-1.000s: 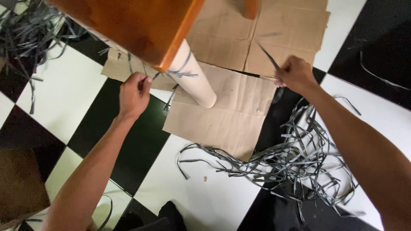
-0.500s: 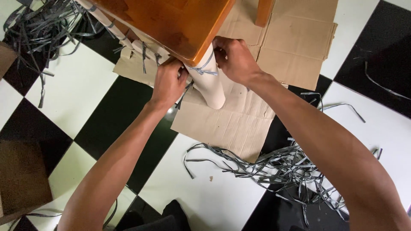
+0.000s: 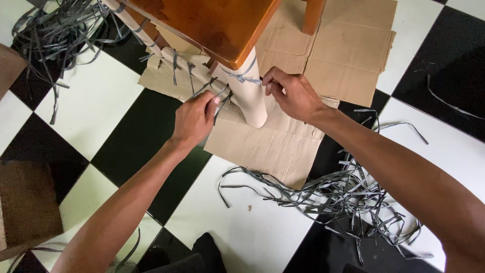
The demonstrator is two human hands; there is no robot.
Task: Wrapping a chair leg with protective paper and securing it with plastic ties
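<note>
A wooden chair with an orange-brown seat (image 3: 212, 23) stands on flattened cardboard (image 3: 283, 136). Its near leg (image 3: 251, 98) is wrapped in pale paper and bound near the top with a grey strap (image 3: 242, 77). My left hand (image 3: 194, 119) pinches one end of that strap at the left of the leg. On the right side of the leg, my right hand (image 3: 293, 93) pinches the other end. Both ends are drawn outwards from the leg.
A loose pile of grey straps (image 3: 343, 194) lies on the black and white tiled floor at the right. Another heap of straps (image 3: 50, 30) lies at the upper left. A second wrapped leg (image 3: 136, 28) slants behind. Brown cardboard (image 3: 25, 202) lies at the left edge.
A second ago my hands were wide apart pulling the strap. They then closed in on the leg under the seat, and have now drawn slightly apart, each holding a strap end.
</note>
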